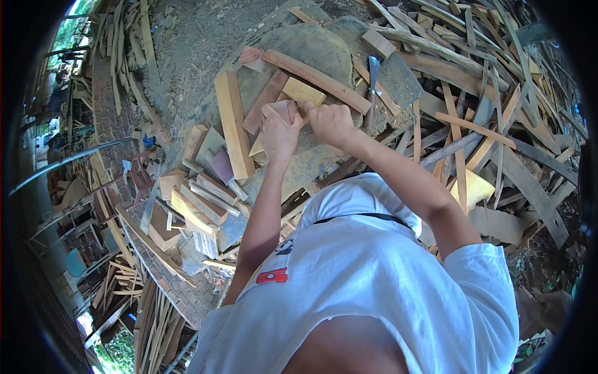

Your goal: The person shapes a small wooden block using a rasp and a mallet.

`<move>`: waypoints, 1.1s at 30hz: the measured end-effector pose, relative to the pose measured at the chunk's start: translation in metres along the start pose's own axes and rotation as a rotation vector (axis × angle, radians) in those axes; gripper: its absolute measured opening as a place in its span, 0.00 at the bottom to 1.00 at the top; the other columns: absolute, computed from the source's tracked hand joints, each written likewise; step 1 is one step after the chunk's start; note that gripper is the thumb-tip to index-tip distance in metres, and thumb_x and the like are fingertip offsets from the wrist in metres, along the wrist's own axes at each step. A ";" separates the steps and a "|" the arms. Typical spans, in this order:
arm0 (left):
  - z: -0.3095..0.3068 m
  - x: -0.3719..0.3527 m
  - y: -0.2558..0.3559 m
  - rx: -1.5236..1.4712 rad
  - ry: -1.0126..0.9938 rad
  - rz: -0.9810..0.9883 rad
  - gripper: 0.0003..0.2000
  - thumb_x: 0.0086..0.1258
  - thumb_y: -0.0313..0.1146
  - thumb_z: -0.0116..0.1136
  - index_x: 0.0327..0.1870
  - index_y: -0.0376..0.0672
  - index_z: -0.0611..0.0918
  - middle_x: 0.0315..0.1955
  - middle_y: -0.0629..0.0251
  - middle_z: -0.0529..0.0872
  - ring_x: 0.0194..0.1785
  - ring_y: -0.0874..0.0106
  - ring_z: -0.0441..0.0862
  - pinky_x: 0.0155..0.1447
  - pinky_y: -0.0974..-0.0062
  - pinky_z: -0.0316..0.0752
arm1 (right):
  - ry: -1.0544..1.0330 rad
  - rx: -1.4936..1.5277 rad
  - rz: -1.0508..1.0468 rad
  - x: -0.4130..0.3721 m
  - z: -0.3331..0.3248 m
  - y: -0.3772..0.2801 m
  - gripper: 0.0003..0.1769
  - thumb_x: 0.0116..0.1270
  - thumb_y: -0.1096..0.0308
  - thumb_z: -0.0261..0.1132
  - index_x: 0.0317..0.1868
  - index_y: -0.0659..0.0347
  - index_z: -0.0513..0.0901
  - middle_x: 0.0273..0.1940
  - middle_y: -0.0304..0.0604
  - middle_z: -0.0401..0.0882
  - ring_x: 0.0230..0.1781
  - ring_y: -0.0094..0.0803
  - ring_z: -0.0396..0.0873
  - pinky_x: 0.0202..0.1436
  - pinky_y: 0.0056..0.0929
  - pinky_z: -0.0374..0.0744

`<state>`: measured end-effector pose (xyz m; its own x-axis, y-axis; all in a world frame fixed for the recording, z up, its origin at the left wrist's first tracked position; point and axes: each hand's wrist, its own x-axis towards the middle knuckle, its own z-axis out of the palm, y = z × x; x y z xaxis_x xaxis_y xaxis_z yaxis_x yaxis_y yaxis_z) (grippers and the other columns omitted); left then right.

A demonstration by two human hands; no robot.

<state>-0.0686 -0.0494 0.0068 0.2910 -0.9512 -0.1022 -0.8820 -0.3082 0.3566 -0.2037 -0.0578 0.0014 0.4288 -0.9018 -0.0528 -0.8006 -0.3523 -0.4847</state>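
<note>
My left hand [280,138] is closed on a small folded tan sheet [281,111] that looks like sandpaper. Right beside it, my right hand [332,123] is curled, its thumb and fingers pinched at the sheet's right edge; the fingertips are partly hidden. Just beyond both hands lies a yellow wood block [304,91]. A reddish-brown board [266,103] lies to its left, and a long reddish wood bar [316,81] slants behind it. Further left is a thick pale wood beam [233,124]. A chisel [373,75] with a blue-grey blade lies to the right.
These pieces lie on a large worn wooden work surface [311,47]. Left of me are a mallet-like tool [222,165] and several chisels and wood blocks [199,202]. Tangled wood offcuts [479,124] heap on the right. Long strips lie along the brick floor [128,181] at left.
</note>
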 end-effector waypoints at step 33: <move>-0.002 -0.001 0.001 -0.008 0.002 -0.012 0.28 0.57 0.48 0.63 0.46 0.34 0.67 0.42 0.43 0.79 0.48 0.48 0.78 0.49 0.54 0.74 | 0.099 0.008 -0.017 -0.007 0.020 0.010 0.17 0.62 0.66 0.52 0.51 0.60 0.75 0.24 0.49 0.81 0.25 0.44 0.83 0.25 0.41 0.79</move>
<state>-0.0686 -0.0486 0.0090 0.3021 -0.9475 -0.1045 -0.8757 -0.3191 0.3623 -0.2058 -0.0502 -0.0204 0.3984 -0.9163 0.0421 -0.7899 -0.3660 -0.4920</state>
